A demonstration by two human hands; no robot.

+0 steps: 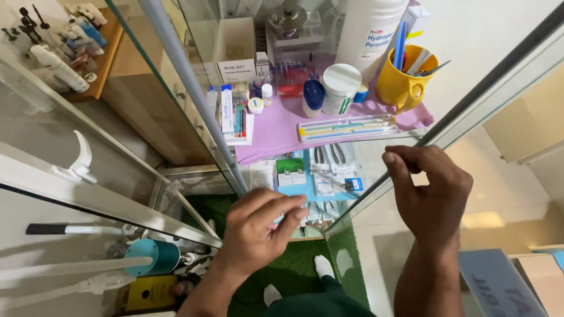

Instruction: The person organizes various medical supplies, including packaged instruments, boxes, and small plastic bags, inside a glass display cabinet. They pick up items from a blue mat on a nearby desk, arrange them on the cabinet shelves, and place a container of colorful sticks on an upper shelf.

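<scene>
Left hand (258,226): my fingers curl half-closed, empty, before the glass cabinet shelf's front edge (282,194).
Right hand (432,191): my fingertips pinch the metal-framed glass door's edge (411,149).

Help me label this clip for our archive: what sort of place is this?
Probably a dental clinic's supply cabinet. The glass cabinet shelf holds sealed pouches of metal pliers, a large white plastic antiseptic bottle and a yellow mug of instruments. Both hands, left hand and right hand, are at it.
</scene>
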